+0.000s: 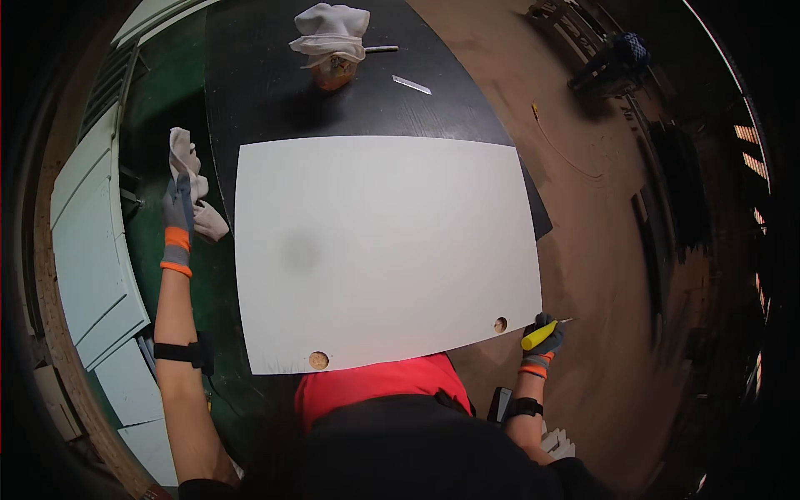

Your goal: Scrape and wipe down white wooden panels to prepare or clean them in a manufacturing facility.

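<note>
Left hand clear of panel edge

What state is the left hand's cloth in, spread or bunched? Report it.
Bunched, not spread: the white cloth shows creases and narrow folds in the left hand.

Dim surroundings, black-rimmed fisheye distortion

No text, number or sign can be read — a patterned patch shows on the amber container beneath the white cloth, but it is too small and blurred to tell any print.
</note>
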